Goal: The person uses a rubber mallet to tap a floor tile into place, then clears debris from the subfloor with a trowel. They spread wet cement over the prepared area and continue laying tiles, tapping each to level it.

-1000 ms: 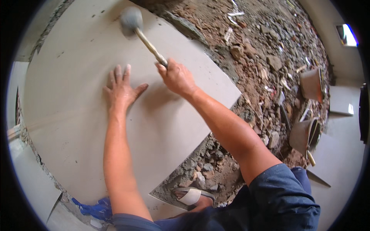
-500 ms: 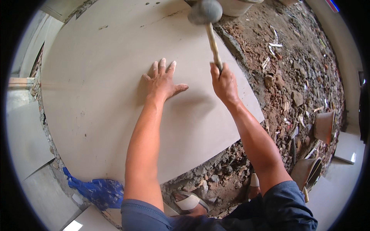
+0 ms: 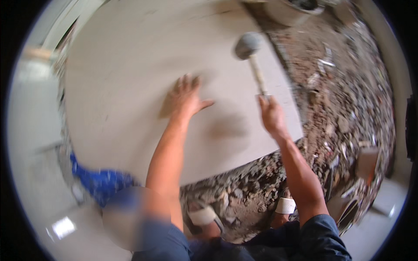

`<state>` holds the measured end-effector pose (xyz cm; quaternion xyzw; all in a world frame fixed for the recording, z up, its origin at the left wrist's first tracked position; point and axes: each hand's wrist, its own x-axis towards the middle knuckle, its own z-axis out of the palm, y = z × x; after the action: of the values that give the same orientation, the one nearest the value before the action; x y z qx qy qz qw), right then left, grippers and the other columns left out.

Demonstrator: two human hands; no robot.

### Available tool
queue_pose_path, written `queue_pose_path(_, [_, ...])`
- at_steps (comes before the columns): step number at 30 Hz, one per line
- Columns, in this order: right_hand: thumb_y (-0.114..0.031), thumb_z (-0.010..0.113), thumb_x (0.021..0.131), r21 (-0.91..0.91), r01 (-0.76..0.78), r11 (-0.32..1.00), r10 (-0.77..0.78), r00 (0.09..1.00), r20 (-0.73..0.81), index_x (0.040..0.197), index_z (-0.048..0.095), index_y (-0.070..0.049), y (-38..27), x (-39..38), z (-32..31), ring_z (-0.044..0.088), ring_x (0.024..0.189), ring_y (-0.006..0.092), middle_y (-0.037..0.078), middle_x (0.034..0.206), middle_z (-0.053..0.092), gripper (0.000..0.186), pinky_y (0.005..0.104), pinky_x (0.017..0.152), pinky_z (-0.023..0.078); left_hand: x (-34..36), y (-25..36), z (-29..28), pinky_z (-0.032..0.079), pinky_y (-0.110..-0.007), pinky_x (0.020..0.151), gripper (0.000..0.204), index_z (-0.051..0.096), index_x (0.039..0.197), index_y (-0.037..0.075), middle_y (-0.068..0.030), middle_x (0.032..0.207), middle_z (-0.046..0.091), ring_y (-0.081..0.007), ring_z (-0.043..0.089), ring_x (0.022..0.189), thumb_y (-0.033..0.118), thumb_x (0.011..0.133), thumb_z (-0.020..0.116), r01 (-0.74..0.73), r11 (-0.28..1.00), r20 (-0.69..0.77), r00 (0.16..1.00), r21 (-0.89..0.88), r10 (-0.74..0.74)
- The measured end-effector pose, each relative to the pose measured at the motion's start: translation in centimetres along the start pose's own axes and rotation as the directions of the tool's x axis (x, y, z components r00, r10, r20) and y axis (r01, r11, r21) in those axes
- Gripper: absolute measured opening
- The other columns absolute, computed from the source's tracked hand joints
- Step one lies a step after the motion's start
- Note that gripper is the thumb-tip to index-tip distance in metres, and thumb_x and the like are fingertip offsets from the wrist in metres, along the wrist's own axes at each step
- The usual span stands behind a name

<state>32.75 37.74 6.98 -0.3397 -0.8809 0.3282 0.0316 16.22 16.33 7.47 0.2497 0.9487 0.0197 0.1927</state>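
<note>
A large pale tile [image 3: 122, 52] lies beneath both hands. My left hand [image 3: 186, 96] rests on it with fingers spread. My right hand [image 3: 272, 116] grips the light wooden handle of a mallet [image 3: 247, 46], whose rounded grey head is raised over the upper right part of the tile. The picture is motion-blurred, so fine detail on the fingers and the mallet is lost.
Rubble and soil [image 3: 339, 100] border the tile on the right and below, around my sandalled feet [image 3: 285, 205]. A bucket [image 3: 289, 12] stands at the upper right, other containers [image 3: 365, 163] at the lower right. A blue sheet [image 3: 98, 178] and pale tiles [image 3: 37, 108] lie leftward.
The view has swung. The mallet, held throughout, has moved rightward in view since a second ago and sits lower in it than half a second ago. My left hand stays spread on the tile.
</note>
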Motion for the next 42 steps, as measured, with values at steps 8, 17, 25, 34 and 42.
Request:
queue_pose_path(8, [-0.056,0.048,0.094,-0.044,0.013,0.999,0.001,0.949,0.314,0.092,0.059,0.005,2.0,-0.1,-0.7,0.053,0.043,0.0181,0.008,0.055,0.053,0.062,0.0345,0.039,0.043,-13.9,-3.1,9.3,0.008,-0.064,0.112,0.088,0.021,0.151,0.014,-0.0173,0.158,0.01,-0.0335,0.006,0.146,0.066,0.085,0.05,0.282,0.933,-0.177,0.93,-0.222,-0.323])
queue_pose_path(17, [-0.06,0.049,0.091,-0.079,0.09,0.993,-0.061,0.949,0.309,0.093,0.059,0.004,4.3,-0.1,-0.8,0.046,0.039,0.0136,0.002,0.053,0.045,0.065,0.0308,0.036,0.04,-31.8,-8.2,15.8,-0.006,-0.056,0.115,0.083,0.011,0.151,0.006,-0.0135,0.159,0.003,-0.0264,0.0,0.147,0.064,0.094,0.025,0.504,0.864,-0.001,0.864,0.01,-0.504])
queue_pose_path(25, [-0.058,0.048,0.093,-0.085,0.105,0.991,-0.072,0.942,0.327,0.09,0.058,0.003,5.4,-0.5,-1.4,0.046,0.04,0.013,0.003,0.052,0.046,0.062,0.0303,0.037,0.04,-36.3,-11.1,16.4,0.02,-0.047,0.116,0.065,0.035,0.143,0.005,-0.0131,0.153,0.026,-0.028,0.022,0.143,0.042,0.093,0.053,0.312,0.949,-0.218,0.929,0.034,-0.298])
queue_pose_path(34, [-0.059,0.049,0.092,-0.036,0.069,0.997,-0.051,0.932,0.359,0.087,0.059,0.0,5.7,-0.9,-1.8,0.044,0.041,0.0097,0.0,0.052,0.043,0.06,0.0286,0.038,0.038,-37.8,-12.7,15.7,0.031,-0.045,0.11,0.05,0.051,0.131,0.007,-0.0127,0.145,0.039,-0.0279,0.038,0.134,0.031,0.088,0.062,0.142,0.986,-0.266,0.957,0.082,-0.116])
queue_pose_path(42, [-0.058,0.049,0.093,-0.035,0.069,0.997,-0.052,0.937,0.345,0.083,0.059,0.0,6.9,-0.6,-0.8,0.045,0.047,0.0116,0.002,0.054,0.045,0.059,0.0324,0.043,0.036,-38.9,-13.3,15.2,0.029,-0.048,0.111,0.055,0.047,0.135,0.01,-0.0119,0.145,0.038,-0.0281,0.037,0.135,0.041,0.09,0.057,0.123,0.981,-0.204,0.975,0.153,-0.09])
